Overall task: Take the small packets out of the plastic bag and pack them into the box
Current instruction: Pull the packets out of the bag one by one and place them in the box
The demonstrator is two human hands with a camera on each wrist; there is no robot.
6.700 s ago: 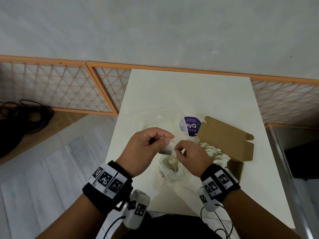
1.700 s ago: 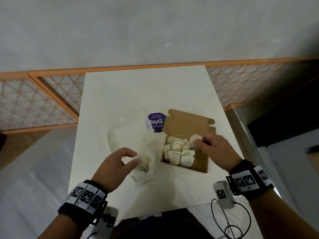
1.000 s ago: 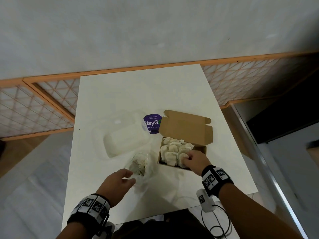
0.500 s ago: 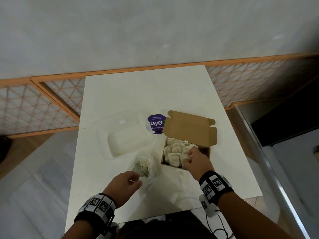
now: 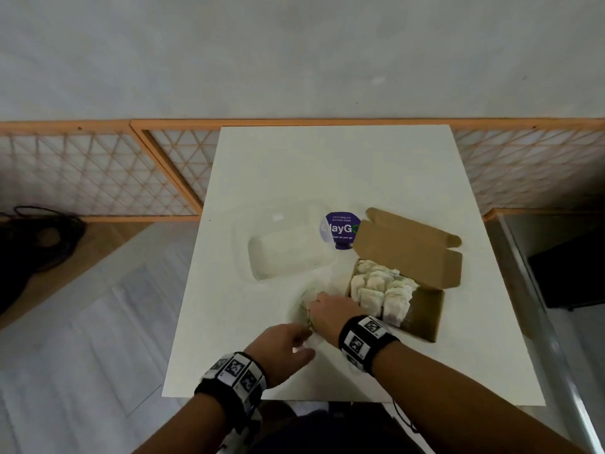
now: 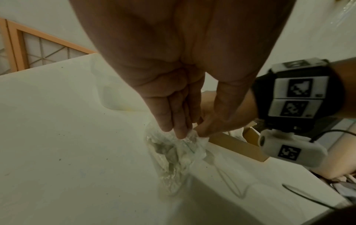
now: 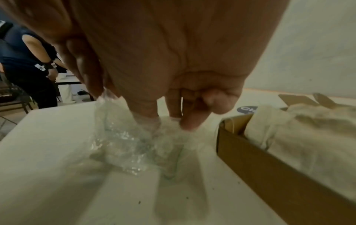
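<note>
Right hand (image 5: 330, 314) moved box (image 5: 425, 322) to plastic bag (image 6: 173, 153); fingertips hidden.

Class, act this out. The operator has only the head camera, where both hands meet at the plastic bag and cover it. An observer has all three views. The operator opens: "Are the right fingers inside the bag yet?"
Observer: Yes. In the right wrist view the right hand has its fingers pushed into the mouth of the plastic bag, with film over the tips.
Operator: Has it got a packet?
Observer: I cannot tell, because the crumpled film hides the fingertips.
Operator: And the left hand?
Observer: In the left wrist view the left hand pinches the bag's edge between thumb and fingers.
Operator: Is anything in the bag?
Observer: Pale packets show through it, but I can't count them.
</note>
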